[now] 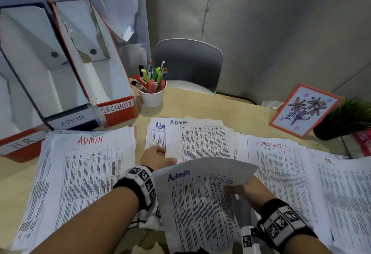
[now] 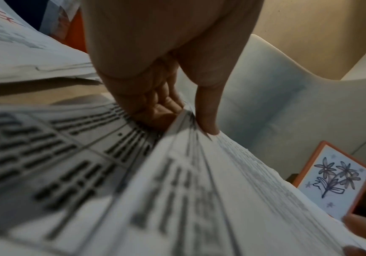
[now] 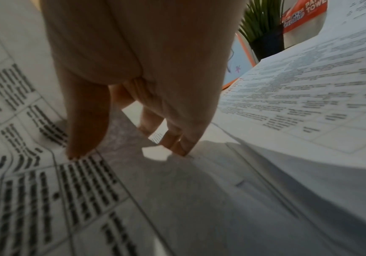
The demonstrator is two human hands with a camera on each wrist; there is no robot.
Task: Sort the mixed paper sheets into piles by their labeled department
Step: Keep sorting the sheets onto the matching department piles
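Observation:
My right hand [image 1: 242,189] pinches a lifted, curling sheet headed "Admin" in blue [image 1: 198,197]; in the right wrist view the thumb [image 3: 83,138] lies on its printed face [image 3: 53,181] and the fingers [image 3: 173,142] sit beneath. My left hand [image 1: 160,156] grips the left edge of the middle stack [image 1: 202,141], whose top sheet reads "ADMIN" in black. In the left wrist view the thumb [image 2: 208,119] and fingers [image 2: 160,110] pinch several of its sheet edges [image 2: 191,155]. A red-headed ADMIN pile [image 1: 88,173] lies left, a SECURITY pile [image 1: 281,175] and an HR pile [image 1: 343,197] right.
File boxes labelled HR [image 1: 20,145], ADMIN [image 1: 73,121] and SECURITY [image 1: 117,106] stand at the back left. A white cup of pens [image 1: 152,96] is beside them. A framed flower drawing [image 1: 305,111] and a potted plant [image 1: 345,119] stand back right; a grey chair [image 1: 188,65] faces the table.

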